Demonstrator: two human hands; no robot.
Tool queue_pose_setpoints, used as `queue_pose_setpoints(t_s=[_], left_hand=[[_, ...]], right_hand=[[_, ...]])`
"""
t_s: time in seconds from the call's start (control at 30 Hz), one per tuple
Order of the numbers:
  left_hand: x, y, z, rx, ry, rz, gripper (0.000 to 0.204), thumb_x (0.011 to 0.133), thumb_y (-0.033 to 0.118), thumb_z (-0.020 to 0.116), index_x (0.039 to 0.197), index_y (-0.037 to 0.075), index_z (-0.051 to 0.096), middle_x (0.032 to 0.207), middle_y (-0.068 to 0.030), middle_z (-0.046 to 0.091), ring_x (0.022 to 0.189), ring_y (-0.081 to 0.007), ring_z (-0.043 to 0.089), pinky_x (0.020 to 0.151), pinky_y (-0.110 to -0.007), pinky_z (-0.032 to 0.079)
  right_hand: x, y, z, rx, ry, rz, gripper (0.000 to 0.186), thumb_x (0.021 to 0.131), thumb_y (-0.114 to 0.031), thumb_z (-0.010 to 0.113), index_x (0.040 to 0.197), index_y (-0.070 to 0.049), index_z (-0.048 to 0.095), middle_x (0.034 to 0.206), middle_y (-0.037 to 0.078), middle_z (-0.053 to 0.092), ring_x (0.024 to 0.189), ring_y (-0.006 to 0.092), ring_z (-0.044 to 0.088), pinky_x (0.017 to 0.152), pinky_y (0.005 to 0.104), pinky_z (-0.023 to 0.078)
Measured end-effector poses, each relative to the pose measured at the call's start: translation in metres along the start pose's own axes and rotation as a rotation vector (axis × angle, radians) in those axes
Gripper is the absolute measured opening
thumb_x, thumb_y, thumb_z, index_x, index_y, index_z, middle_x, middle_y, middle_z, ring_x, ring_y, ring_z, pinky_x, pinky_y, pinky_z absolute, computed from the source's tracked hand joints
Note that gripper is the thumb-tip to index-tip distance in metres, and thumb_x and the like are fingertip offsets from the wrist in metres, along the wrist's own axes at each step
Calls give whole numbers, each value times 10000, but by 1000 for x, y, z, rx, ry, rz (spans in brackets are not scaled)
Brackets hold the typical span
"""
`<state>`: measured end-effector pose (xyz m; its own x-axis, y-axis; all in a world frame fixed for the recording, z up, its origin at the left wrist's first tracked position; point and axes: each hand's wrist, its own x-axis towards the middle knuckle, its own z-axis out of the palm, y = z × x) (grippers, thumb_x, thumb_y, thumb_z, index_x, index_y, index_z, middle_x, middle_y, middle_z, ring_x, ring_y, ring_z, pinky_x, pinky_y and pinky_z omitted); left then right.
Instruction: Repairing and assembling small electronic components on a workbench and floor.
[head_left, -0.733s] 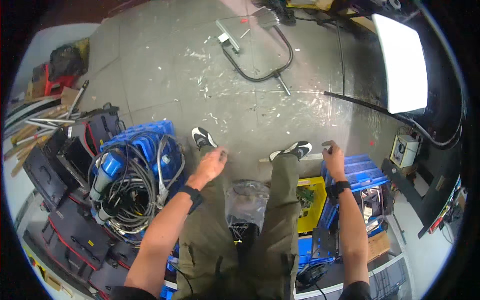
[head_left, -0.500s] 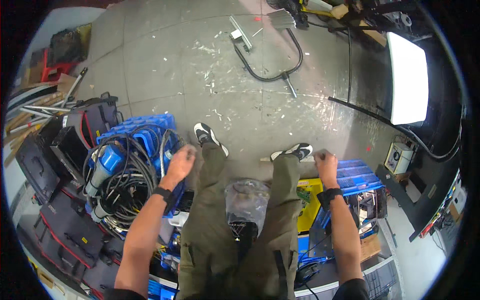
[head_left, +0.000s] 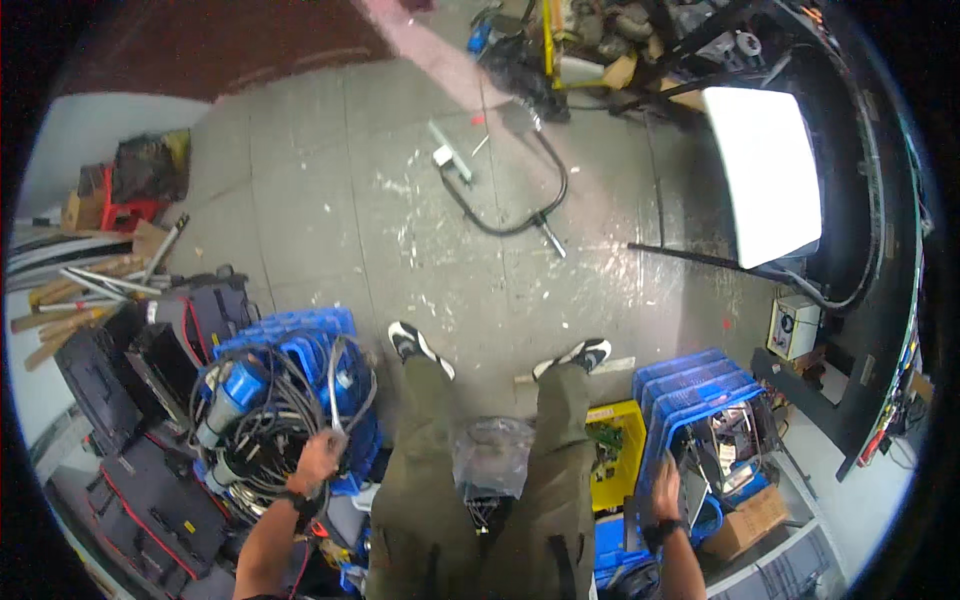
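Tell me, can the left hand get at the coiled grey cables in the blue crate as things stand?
Probably yes: the left hand already rests on the grey cables heaped above the blue crate, with nothing lying over them.

Concrete floor (head_left: pixel 330 210), grey and flecked with white paint. At 12 o'clock, a bent black tube (head_left: pixel 520 215); at 9 o'clock, wooden sticks (head_left: pixel 70 300) and black cases (head_left: pixel 120 380); at 7 o'clock, blue crates (head_left: pixel 290 340) holding coiled cables; at 4 o'clock, stacked blue crates (head_left: pixel 700 385) beside a yellow bin (head_left: pixel 620 450).

Left hand (head_left: pixel 318 462) curled in a grip, right hand (head_left: pixel 665 490) open, fingers spread
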<state>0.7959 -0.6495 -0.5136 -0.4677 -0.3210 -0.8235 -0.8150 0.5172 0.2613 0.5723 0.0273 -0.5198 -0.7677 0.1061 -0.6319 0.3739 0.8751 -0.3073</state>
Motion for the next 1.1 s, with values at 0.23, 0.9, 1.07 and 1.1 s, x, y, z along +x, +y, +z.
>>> queue_pose_setpoints(t_s=[0.23, 0.9, 1.07, 1.1], left_hand=[[-81, 11, -14, 29, 5, -121, 223, 928, 189, 617, 1080, 32, 666, 994, -192, 707, 948, -360, 691, 827, -424, 537], [-169, 64, -55, -92, -72, 38, 196, 923, 164, 608, 1015, 7, 679, 962, -135, 694, 905, -242, 660, 836, -347, 507], [-196, 93, -50, -44, 18, -56, 145, 946, 122, 574, 949, 13, 669, 889, -75, 678, 827, -198, 642, 767, -349, 514], [-198, 105, -49, -55, -29, -5, 147, 942, 136, 595, 981, 17, 674, 912, -88, 679, 869, -210, 648, 795, -355, 514]], right_hand=[[-147, 97, -4, -80, -203, 48, 432, 1037, -289, 442, 1307, 35, 538, 1186, 289, 618, 948, 438, 616, 813, 453, 489], [-322, 126, 118, 653, -166, 665, 314, 964, -286, 528, 868, -23, 670, 756, 90, 691, 611, 197, 632, 533, 355, 476], [-293, 145, 140, 627, -123, 929, 502, 1009, -361, 343, 877, -2, 668, 766, 171, 698, 681, 245, 669, 590, 387, 487], [-290, 150, 133, 690, -67, 885, 502, 1009, -361, 343, 877, -2, 668, 766, 171, 698, 681, 245, 669, 590, 387, 487]])
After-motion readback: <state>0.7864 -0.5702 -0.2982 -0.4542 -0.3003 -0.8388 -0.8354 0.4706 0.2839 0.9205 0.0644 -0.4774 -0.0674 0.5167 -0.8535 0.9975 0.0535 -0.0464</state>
